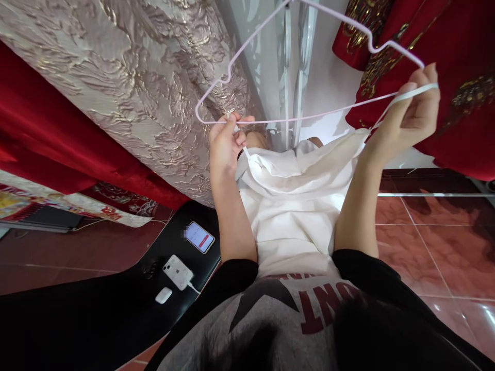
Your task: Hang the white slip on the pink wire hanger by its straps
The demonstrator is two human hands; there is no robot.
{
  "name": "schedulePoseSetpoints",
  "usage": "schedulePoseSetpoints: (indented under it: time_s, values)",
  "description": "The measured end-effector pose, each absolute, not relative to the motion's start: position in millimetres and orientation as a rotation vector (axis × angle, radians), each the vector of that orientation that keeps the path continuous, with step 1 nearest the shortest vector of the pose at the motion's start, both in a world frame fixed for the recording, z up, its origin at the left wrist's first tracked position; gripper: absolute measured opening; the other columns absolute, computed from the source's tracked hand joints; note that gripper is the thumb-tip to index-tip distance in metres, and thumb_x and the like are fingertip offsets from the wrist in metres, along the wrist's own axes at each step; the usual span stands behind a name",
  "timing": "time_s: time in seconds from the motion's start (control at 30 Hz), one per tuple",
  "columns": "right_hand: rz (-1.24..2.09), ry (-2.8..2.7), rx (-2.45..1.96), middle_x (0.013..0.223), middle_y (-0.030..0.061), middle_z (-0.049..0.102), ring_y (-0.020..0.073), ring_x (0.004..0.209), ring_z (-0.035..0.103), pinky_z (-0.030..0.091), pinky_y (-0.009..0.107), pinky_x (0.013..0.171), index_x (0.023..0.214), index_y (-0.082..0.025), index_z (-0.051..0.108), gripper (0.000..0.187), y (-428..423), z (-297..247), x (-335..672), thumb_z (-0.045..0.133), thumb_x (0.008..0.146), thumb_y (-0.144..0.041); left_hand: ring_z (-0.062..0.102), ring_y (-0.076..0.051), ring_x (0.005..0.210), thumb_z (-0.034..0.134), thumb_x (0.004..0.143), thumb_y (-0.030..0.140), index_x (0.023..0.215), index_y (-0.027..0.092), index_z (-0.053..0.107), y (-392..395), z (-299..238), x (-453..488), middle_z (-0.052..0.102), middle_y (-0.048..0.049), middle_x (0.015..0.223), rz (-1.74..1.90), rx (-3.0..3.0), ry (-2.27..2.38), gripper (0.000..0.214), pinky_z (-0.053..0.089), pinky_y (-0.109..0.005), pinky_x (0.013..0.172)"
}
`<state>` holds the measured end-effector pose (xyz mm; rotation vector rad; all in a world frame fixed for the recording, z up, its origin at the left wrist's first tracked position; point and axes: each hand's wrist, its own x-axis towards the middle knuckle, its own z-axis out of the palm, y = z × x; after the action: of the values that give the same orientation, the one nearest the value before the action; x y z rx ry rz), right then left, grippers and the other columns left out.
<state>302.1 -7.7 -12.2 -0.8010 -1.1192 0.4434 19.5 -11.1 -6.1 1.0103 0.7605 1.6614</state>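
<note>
Left hand (226,139) grip is closed, pinching a thin strap against the hanger's (270,122) left corner. Right hand (415,108) grip is closed on the other strap (419,91) and the hanger's right end. The hanger is slim, pale lilac wire, held at chest height. A white garment (294,206) droops beneath it between the forearms. Two phones (200,237) lie on a black surface (116,309) at left.

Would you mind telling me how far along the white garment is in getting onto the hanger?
Done: the white garment is lifted to the hanger. In hand: the left hand pinches one strap at the hanger's left corner; the right hand stretches the other strap over the right end. Left: neither strap visibly sits on the hanger's shoulders.
</note>
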Motion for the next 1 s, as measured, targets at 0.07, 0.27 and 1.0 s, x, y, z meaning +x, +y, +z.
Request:
schedulePoseSetpoints:
  time_s: [0.07, 0.27, 1.0]
  values:
    - [0.392, -1.174, -0.851, 0.126, 0.0067, 0.057, 0.026, 0.138, 0.047, 0.057, 0.045, 0.094, 0.115, -0.026, 0.064, 0.037, -15, -10, 291, 0.042, 0.095, -0.048, 0.034, -0.009, 0.043, 0.047, 0.099, 0.013, 0.076, 0.021, 0.061, -11, -7, 19, 0.071, -0.0031, 0.082, 1.658, 1.012, 0.744, 0.028, 0.035, -0.023, 0.044]
    - [0.068, -1.134, -0.785, 0.117, 0.0076, 0.063, 0.0236, 0.126, 0.055, 0.05, 0.046, 0.103, 0.111, -0.025, 0.066, 0.027, -20, -11, 260, 0.058, 0.09, -0.04, 0.041, -0.01, 0.044, 0.053, 0.095, 0.016, 0.073, 0.024, 0.061, -12, -6, 20, 0.072, -0.002, 0.085, 1.652, 0.999, 0.806, 0.025, 0.038, -0.026, 0.048]
    - [0.261, -1.523, -0.988, 0.087, -0.0007, 0.071, 0.0154, 0.08, 0.064, 0.053, 0.039, 0.092, 0.073, -0.023, 0.064, 0.006, 6, -19, 235, 0.065, 0.079, -0.026, 0.055, -0.018, 0.117, 0.067, 0.089, 0.003, 0.103, 0.026, 0.073, -11, 1, -30, 0.072, 0.0091, 0.106, 2.071, 1.562, 0.916, 0.027, 0.042, -0.028, 0.093]
